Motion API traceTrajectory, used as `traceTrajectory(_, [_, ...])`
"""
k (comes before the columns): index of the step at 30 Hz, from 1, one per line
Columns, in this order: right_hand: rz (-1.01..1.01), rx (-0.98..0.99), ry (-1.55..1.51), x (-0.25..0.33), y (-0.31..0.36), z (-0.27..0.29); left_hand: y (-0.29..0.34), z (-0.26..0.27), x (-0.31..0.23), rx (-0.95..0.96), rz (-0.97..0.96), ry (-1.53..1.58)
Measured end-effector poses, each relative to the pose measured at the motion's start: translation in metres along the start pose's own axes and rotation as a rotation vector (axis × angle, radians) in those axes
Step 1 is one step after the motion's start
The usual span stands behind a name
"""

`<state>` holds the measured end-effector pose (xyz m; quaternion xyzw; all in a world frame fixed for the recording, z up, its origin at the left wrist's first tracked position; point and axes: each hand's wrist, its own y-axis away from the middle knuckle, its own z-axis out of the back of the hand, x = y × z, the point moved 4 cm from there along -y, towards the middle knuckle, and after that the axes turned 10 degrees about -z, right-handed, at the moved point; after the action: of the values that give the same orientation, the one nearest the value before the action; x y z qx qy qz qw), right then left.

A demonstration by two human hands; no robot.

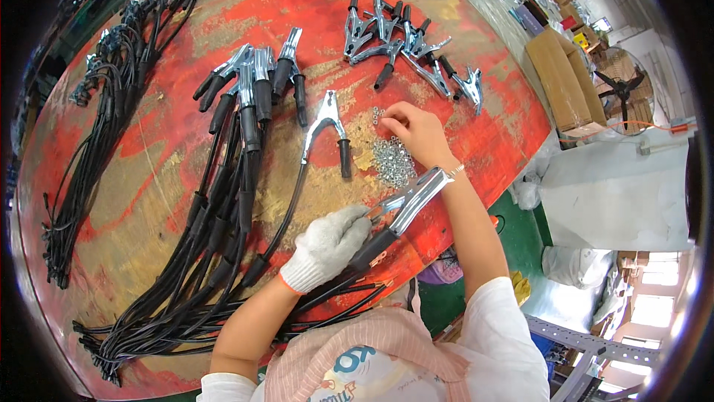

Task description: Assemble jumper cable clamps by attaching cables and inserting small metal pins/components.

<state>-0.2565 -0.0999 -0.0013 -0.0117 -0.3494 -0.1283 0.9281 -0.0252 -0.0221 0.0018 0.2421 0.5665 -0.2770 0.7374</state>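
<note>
At the far left of the worn red worktable (149, 179) a bundle of black cables (111, 104) lies in a long curve, well apart from the hands. Nearer the middle, a row of finished clamps with black handles (253, 82) rests with its leads trailing down toward the person in a thick black cable bunch (216, 253). Just right of these, a single metal clamp (325, 123) lies alone on its lead. The left hand (327, 246), in a white knit glove, is closed around the black handle of a shiny metal clamp (405, 205), whose nose points up and to the right, just below a small heap of silver nuts (393, 160). The bare right hand (416, 130) reaches over the top of that heap, fingers curled down and pinched together; whether it has a nut between them is too small to tell. Above it lies a loose cluster of unwired clamps (405, 45), and cardboard boxes (565, 82) stand beyond the table's right edge.
</note>
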Motion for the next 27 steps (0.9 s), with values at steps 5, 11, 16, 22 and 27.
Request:
traceTrajectory(5, [-0.207,0.179,-0.689,0.011,0.074,-0.01,0.006,0.004,-0.014,-0.036,-0.072,0.048])
traceTrajectory(11, [-0.266,0.252,-1.204,-0.005,0.145,-0.039,0.007,0.003,-0.022,0.007,-0.107,0.01])
traceTrajectory(16, [-0.335,0.332,-1.381,-0.006,0.157,-0.045,0.005,-0.002,-0.019,0.085,-0.048,0.007])
traceTrajectory(22, [-0.315,0.385,-1.284,-0.008,0.157,-0.041,0.005,-0.004,-0.02,0.123,-0.078,0.009])
traceTrajectory(27, [-0.225,0.238,-1.144,-0.025,0.174,-0.036,0.009,-0.01,-0.022,0.042,-0.182,-0.242])
